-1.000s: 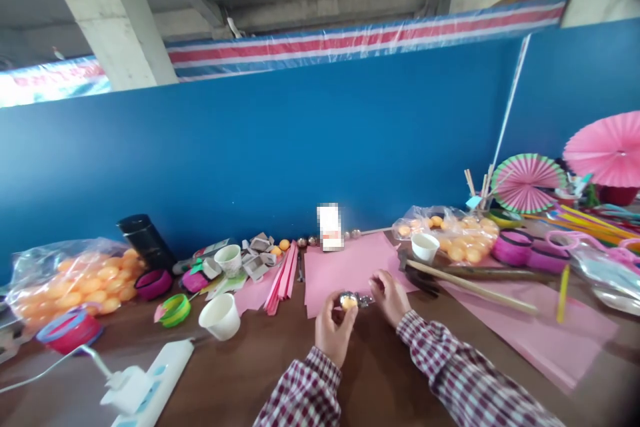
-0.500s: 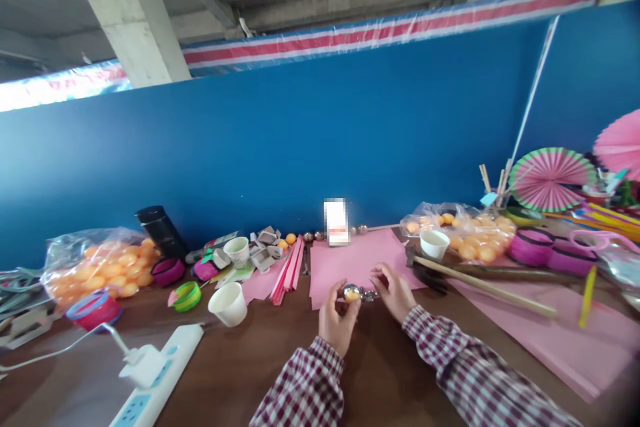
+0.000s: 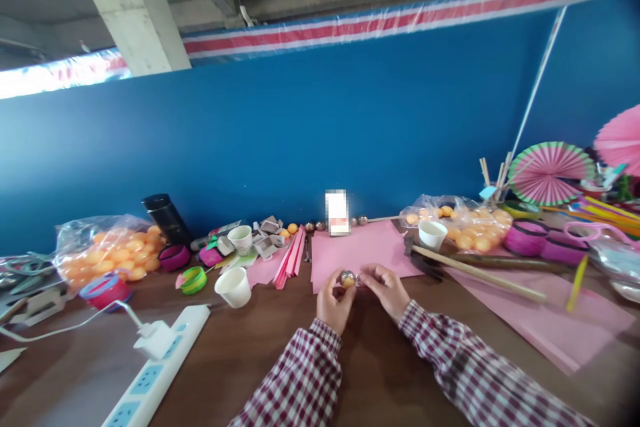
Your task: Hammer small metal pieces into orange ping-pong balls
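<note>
My left hand pinches a small orange ball partly wrapped in shiny silver foil, held just above the brown table at the near edge of a pink paper sheet. My right hand is closed on the foil at the ball's right side, fingertips touching it. Both sleeves are red and white plaid. A hammer with a wooden handle lies to the right of my hands.
White paper cups stand left and right. Bags of orange balls, pink tape rolls, folded pink strips, a black flask, paper fans and a white power strip crowd the table before the blue wall.
My right hand has moved in against the ball, closing the gap between the hands. The view has shifted slightly, and both hands sit a little nearer to me.
</note>
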Motion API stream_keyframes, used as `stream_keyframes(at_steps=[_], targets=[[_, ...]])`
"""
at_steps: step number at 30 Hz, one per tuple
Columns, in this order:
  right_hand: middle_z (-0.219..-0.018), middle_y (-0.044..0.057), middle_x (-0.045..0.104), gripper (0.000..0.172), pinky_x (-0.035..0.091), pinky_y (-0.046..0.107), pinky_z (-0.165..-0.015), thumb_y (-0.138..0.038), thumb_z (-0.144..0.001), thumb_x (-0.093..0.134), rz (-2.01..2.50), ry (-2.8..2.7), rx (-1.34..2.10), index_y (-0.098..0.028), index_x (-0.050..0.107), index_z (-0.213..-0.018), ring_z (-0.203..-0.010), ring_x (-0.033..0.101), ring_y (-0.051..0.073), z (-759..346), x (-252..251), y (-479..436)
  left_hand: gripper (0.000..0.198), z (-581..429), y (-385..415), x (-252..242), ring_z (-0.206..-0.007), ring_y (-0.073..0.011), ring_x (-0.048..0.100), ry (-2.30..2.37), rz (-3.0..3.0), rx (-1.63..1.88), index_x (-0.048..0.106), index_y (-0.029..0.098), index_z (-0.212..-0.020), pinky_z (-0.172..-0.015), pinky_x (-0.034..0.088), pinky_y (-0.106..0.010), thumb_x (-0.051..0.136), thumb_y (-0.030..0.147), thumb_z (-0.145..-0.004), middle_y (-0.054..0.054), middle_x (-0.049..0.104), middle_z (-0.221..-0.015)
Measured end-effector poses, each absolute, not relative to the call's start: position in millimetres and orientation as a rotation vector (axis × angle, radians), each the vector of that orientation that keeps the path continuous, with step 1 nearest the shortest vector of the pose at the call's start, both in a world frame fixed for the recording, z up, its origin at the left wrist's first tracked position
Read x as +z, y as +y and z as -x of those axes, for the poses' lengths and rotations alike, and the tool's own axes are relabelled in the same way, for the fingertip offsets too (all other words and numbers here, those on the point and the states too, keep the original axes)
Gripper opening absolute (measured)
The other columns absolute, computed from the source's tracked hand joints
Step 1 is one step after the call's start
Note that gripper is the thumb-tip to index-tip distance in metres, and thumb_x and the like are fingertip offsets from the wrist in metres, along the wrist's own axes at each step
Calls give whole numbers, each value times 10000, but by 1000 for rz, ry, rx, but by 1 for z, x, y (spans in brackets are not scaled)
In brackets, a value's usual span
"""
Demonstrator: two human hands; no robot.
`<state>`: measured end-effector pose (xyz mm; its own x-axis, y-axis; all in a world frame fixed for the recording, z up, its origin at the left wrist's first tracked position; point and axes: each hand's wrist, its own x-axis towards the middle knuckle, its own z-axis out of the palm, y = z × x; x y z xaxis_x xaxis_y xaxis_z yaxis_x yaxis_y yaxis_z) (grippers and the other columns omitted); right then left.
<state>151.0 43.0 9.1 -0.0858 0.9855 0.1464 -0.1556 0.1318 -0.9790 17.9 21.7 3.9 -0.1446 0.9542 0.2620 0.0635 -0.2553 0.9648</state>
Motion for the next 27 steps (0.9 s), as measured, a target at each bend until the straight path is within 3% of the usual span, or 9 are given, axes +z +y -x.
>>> stream_keyframes(at_steps=[7,18,27], targets=[[-630,-20,557,263,433,225,-549,-407,-659,597,940,-1390,1231,-158,542,-722,-555,497,85,-151,7,45,400,-16,25,-3,-681,-154,610,1223,-1375,1511,572,156,-1012,-634,516,-298,627,290,-639,-91,631,-934],[-895,62,584,242,409,296,-796,-389,-675,588,984,-1543,1068,-148,581,-655,-854,531,164,-151,8,45,397,-17,24,0,-796,-181,612,1177,-1330,1494,557,152,-991,-694,501,-290,653,251,-620,-97,621,-969],[-919,68,599,278,412,303,-799,-422,-685,568,1004,-1568,1066,-147,610,-669,-872,540,177,-150,9,43,364,-16,25,0,-802,-178,607,1204,-1380,1459,527,148,-1007,-708,495,-296,613,225,-661,-101,599,-988]])
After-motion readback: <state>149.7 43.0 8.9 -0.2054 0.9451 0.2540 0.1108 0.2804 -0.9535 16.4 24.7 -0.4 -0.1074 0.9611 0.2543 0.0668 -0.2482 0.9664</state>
